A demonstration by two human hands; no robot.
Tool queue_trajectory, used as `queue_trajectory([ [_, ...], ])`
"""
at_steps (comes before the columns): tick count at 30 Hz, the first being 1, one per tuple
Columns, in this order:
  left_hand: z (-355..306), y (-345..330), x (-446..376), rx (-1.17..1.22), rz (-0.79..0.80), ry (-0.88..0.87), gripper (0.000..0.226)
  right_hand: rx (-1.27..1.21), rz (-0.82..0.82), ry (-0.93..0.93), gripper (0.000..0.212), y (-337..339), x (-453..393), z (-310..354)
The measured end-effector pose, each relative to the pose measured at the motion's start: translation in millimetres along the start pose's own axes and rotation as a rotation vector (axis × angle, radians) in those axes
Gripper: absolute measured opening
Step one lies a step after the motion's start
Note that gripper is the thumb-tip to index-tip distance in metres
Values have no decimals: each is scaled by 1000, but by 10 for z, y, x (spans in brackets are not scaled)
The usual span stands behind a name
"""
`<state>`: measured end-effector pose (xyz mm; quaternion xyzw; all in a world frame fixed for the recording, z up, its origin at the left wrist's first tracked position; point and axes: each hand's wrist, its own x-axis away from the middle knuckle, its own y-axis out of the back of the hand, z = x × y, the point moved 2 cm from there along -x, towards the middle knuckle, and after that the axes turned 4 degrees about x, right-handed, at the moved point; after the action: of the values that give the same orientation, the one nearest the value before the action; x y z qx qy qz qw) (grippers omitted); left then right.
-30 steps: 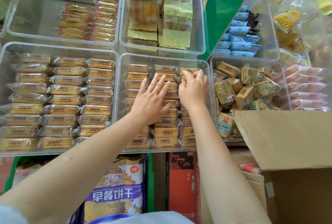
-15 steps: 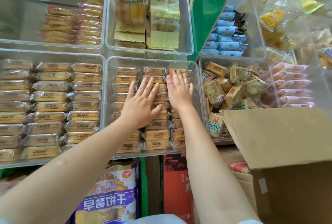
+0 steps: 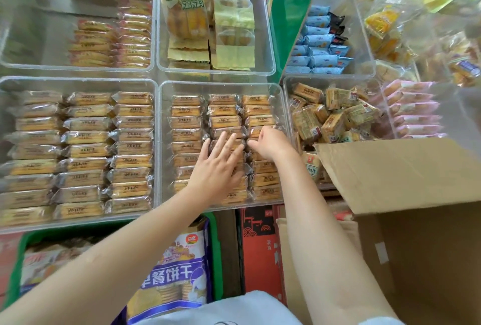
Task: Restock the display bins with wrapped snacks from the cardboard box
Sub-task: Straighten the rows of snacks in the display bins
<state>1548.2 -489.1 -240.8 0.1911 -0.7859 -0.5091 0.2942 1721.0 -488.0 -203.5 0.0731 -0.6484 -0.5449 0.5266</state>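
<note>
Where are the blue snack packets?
In the head view, the blue snack packets sit upper right in a clear bin, just right of the green divider and above the bin of jumbled yellow snacks.

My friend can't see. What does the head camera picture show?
Two hands tidy wrapped biscuits in the middle clear bin: the left hand lies flat on the packs, the right hand curls its fingers at a pack. An open cardboard box stands at the right.
</note>
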Motion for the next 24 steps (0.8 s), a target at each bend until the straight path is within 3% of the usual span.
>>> queue_trajectory([
  [5, -29, -103, 186, 77, -100, -5, 65, -29, -51, 20, 43, -113, 26, -64],
  [9, -25, -138, 272, 129, -82, 34, 70, -68, -105, 6, 69, -163, 69, -68],
  [15, 45, -76, 382, 106, -50, 27, 74, -35, -247, -78, 37, -210, 78, -61],
  [21, 57, -47, 499, 89, -54, 18, 74, 83, -207, -177, 57, -210, 67, 63],
  [24, 62, -58, 488, 109, -58, 27, 72, 89, -177, -219, 41, -224, 30, 86],
])
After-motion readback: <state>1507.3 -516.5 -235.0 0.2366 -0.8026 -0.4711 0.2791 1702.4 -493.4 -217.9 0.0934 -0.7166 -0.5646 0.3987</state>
